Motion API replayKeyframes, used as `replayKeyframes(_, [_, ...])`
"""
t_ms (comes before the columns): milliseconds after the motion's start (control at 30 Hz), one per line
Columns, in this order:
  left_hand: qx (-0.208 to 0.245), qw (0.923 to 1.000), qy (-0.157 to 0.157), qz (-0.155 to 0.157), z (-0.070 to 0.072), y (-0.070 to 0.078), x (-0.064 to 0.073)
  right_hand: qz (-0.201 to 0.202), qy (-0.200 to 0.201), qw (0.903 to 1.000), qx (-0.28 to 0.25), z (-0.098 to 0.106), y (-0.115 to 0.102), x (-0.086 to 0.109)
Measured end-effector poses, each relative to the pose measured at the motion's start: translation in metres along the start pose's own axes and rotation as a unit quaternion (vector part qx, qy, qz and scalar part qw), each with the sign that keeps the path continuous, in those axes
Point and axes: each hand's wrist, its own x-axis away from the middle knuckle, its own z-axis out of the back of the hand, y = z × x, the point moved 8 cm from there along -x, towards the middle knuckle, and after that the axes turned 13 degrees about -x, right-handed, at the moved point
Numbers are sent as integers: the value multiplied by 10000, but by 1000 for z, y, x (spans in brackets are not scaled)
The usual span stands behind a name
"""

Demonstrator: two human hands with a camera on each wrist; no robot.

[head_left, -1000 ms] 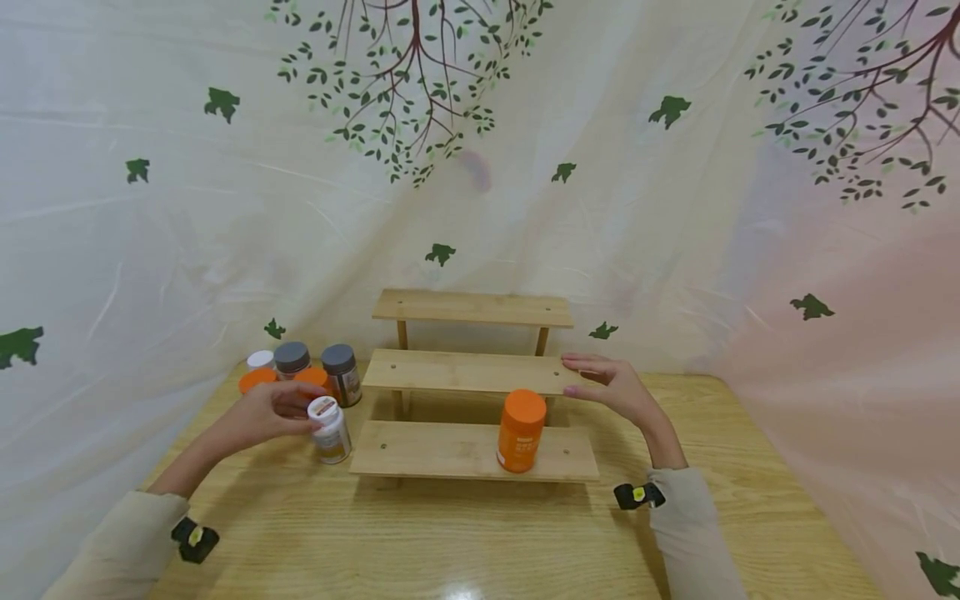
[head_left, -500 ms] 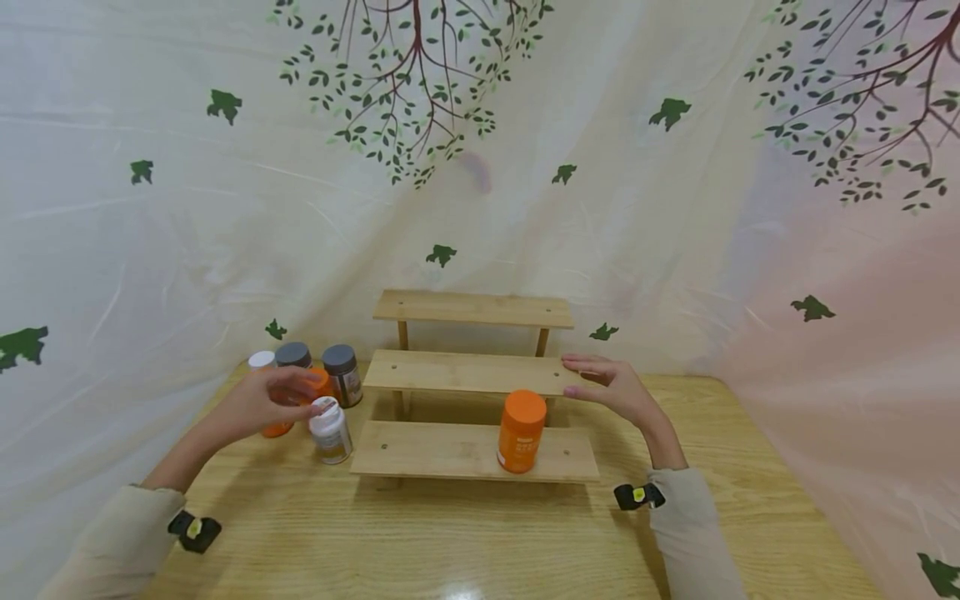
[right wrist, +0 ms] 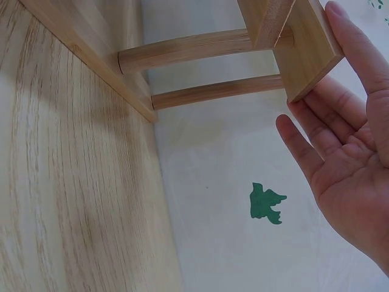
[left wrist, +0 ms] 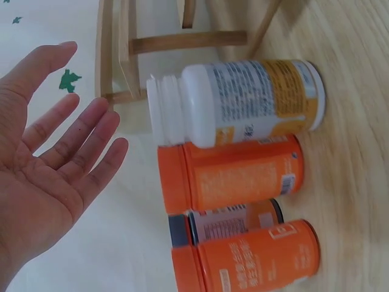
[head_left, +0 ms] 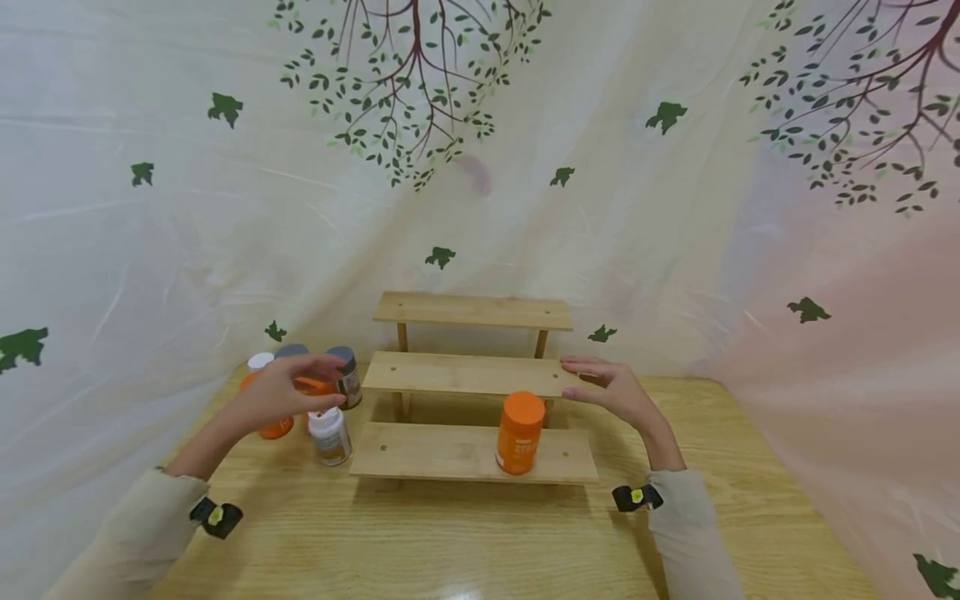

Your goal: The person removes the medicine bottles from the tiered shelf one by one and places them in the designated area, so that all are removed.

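My left hand [head_left: 288, 390], fingers spread and holding nothing, hovers above a small group of pill bottles at the left. Just below it a white pill bottle [head_left: 330, 439] stands upright, apart from the palm in the left wrist view. Orange-lidded bottles [left wrist: 243, 173] and grey-lidded bottles [head_left: 347, 379] stand behind it, partly hidden by the hand. A three-tier wooden shelf [head_left: 450, 372] stands in the middle. With thumb and fingers at opposite edges, my right hand [head_left: 617, 392] holds the right end of its middle board. An orange bottle [head_left: 520, 435] stands on the lowest board.
The shelf stands on a wood-grain table [head_left: 420, 542]. A pale curtain [head_left: 495, 233] printed with branches and leaves hangs close behind the shelf. Another bottle with a white lid [head_left: 260, 361] is at the back left of the group.
My left hand has come off the white bottle's cap, then moved up and to the right. The white bottle has stayed in place. The right hand keeps its hold on the shelf board.
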Motion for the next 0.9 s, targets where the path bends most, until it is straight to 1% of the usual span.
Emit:
replayKeyframes(133, [35,9998,-27,-170,-4,13,-11,-1,21,10000,-41,1,0,0])
replayKeyframes(367, [581,9974,-133,-400,-21,30,-31,37,-18,10000,-47,1,1,0])
replayKeyframes(400, [637,9968,-138,-471,-24,34,-34,25,-16,10000,-48,1,1,0])
replayKeyframes(600, [1101,9911,-214,-721,-38,53,-49,19,-21,10000,-19,1,2,0])
replayKeyframes(767, [1357,9862,-341,-884,-49,72,-58,6,-19,10000,6,0,2,0])
replayKeyframes(833, [1506,9831,-411,-959,-53,80,-60,23,-25,10000,17,0,2,0])
replayKeyframes(900, [1717,9783,-507,-1047,-57,87,-62,26,-15,10000,-1,0,1,0])
